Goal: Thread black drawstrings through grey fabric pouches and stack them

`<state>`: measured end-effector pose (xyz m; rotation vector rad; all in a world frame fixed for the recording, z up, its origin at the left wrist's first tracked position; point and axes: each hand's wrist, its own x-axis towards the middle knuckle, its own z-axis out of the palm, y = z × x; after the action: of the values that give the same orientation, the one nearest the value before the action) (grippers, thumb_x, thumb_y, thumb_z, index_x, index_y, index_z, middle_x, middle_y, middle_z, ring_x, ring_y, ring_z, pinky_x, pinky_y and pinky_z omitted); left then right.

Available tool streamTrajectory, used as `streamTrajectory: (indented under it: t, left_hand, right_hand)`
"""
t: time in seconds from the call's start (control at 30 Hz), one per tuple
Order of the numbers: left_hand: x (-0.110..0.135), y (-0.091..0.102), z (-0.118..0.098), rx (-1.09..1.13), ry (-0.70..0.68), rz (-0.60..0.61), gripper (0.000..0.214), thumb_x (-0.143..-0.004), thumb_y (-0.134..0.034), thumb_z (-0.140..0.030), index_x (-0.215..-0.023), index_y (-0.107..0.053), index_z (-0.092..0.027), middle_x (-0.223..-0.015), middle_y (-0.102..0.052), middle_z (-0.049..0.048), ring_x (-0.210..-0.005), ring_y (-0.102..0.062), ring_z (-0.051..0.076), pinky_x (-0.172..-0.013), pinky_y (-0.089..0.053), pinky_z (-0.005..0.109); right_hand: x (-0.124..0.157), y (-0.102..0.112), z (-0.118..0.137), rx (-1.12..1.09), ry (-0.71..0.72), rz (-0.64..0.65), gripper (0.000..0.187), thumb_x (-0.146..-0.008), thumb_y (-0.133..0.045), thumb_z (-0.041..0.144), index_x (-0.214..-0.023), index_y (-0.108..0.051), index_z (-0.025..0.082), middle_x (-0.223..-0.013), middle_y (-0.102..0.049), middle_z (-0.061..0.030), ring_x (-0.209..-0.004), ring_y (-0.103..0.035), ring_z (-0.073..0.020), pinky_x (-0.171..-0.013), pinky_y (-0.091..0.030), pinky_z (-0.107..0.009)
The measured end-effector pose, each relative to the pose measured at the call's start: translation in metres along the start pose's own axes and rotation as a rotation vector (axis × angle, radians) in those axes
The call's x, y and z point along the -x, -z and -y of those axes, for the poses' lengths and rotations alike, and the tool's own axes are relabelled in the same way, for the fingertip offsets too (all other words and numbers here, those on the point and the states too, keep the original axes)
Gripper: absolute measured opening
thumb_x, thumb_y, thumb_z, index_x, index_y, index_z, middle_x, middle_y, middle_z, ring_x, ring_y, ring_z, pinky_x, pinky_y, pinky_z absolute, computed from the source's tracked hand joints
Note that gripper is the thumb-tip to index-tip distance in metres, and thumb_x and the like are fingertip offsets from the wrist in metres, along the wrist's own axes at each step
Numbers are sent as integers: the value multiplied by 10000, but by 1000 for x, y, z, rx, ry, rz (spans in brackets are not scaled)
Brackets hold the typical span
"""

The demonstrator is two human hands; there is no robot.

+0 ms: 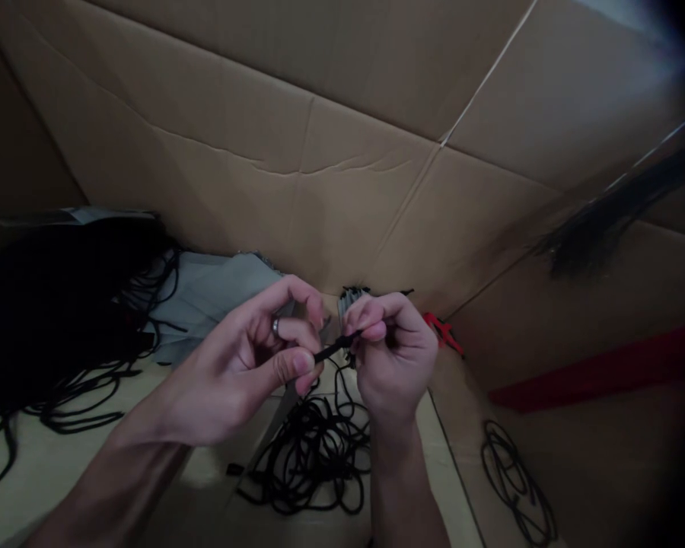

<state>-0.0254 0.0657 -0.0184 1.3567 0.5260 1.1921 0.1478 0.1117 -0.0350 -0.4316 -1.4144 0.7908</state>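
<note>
My left hand [251, 365] pinches the end of a thin black cord [332, 350] between thumb and fingers; a ring sits on one finger. My right hand [393, 350] is closed in a fist around the same cord, just to the right, and seems to grip a small bundle of dark tips [351, 298] that stick up above it. The cord spans the short gap between both hands. Beneath them a tangled pile of black cord [313, 457] lies on the cardboard surface.
Cardboard walls [342, 167] enclose the space. More loose black cords [85, 380] and a dark heap lie at left beside grey cloth [211, 293]. A small cord coil [514, 479] rests at right. A red clip [445, 332] and a red strip [605, 365] sit by the right wall.
</note>
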Motion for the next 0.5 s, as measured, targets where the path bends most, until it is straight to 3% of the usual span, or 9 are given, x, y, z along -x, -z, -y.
streamTrajectory:
  t: [0.13, 0.3, 0.4, 0.5]
  left_hand:
    - [1, 10, -1, 1, -47, 18, 169, -1052, -689, -267, -1138, -554, -214, -737, -649, -20, -658, -556, 104, -616, -426, 203]
    - [-2, 24, -5, -65, -102, -107, 181, -1064, -664, -284, -1205, -584, -204, -720, -600, -27, -696, -513, 118, -645, -395, 225]
    - [-4, 24, -3, -65, -75, -109, 178, -1083, -637, -330, -1170, -553, -200, -691, -560, -47, -655, -472, 104, -602, -344, 220]
    - [-4, 20, 2, -80, -43, -76, 245, -1086, -639, -349, -1216, -479, -217, -686, -553, -68, -615, -449, 91, -564, -296, 223]
  right_hand:
    - [-6, 11, 6, 0, -62, 30, 232, -991, -780, 386, -852, -684, 227, -728, -663, 28, -609, -594, -103, -549, -491, -219]
    - [-17, 38, 15, 225, -134, 118, 224, -964, -803, 448, -907, -770, 234, -762, -748, 2, -659, -670, -123, -585, -535, -226]
    - [-15, 36, 17, 203, -137, 155, 171, -945, -831, 425, -1004, -793, 269, -862, -775, 2, -743, -692, -126, -658, -560, -238]
    - [-9, 22, 15, 98, -124, 318, 374, -875, -903, 400, -1216, -774, 314, -1018, -765, -7, -848, -691, -145, -734, -579, -271]
